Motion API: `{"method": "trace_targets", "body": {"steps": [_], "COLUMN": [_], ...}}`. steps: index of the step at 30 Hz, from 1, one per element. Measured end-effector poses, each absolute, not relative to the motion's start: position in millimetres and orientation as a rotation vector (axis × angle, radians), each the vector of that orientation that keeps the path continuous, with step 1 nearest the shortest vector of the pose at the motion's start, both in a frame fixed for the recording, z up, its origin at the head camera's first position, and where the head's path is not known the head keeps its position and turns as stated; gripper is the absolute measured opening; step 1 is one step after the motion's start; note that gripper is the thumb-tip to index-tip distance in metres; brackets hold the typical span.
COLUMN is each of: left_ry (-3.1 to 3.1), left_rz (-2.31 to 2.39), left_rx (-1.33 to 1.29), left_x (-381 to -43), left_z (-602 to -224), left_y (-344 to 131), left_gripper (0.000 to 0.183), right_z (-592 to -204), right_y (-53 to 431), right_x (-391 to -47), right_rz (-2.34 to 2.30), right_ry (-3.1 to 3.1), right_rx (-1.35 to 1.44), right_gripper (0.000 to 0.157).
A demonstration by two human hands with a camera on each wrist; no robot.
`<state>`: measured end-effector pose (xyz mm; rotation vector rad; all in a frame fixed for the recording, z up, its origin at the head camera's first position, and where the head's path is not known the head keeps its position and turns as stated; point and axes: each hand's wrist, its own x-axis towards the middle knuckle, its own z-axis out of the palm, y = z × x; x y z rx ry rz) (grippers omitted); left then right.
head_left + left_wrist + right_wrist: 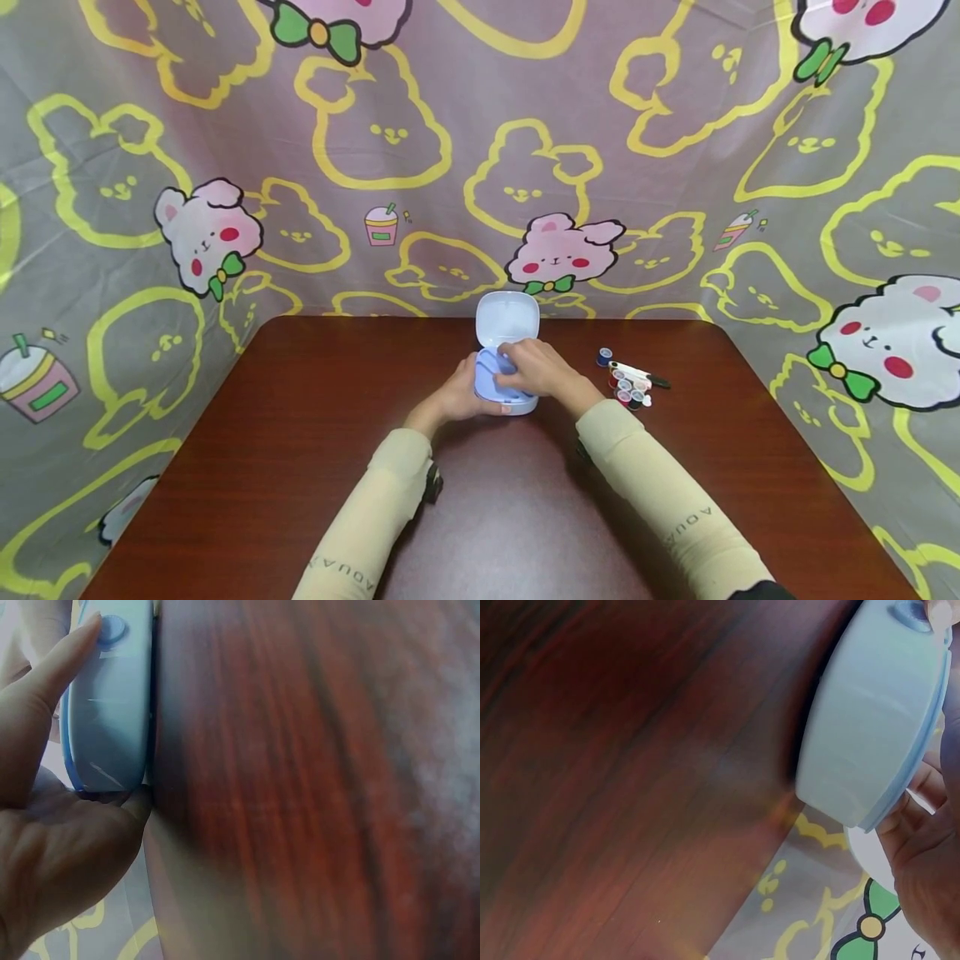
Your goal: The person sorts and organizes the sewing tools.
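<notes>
A light blue hinged case (pixel 521 409) stands on the table with its pale lid (pixel 507 319) raised at the back. Inside lies a blue tray (pixel 486 385). My left hand (pixel 459 393) grips the case's left side, its thumb along the front by a round blue button (pixel 112 628). Over the tray is my right hand (pixel 534 367), with bent fingers and the thumb reaching inside the case. Whether those fingertips pinch the tray or only press on it is hidden. In the right wrist view, the right hand (pixel 930 855) is beside the case's rim.
To the right on the brown table (pixel 300 467) lies a cluster of several small thread spools (pixel 625 386). A slim white tool with a dark end (pixel 630 370) lies against them. One blue spool (pixel 603 357) stands apart, farther back. A patterned cloth (pixel 450 100) hangs behind the table.
</notes>
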<state>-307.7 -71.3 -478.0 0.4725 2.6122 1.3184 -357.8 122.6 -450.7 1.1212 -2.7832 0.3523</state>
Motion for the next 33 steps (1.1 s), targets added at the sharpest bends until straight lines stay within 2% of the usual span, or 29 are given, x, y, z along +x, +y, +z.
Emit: {"method": "trace_targets", "body": {"steps": [13,33], "left_ry": [2.619,2.623], "left_rz": [1.332,1.278], "left_rx": [0.517,0.609], "left_x": [-311,-310], "left_z": [-480,-480], "left_y": [-73,-74], "left_gripper": [0.113,0.114], "right_z": [-447,-443], "right_y": [126,134], "right_x": [-359,-358], "right_rz": [0.498,0.654], "right_ry": [-2.776,-2.758], "right_rx": [1.104,1.050], "right_gripper": [0.037,0.041]}}
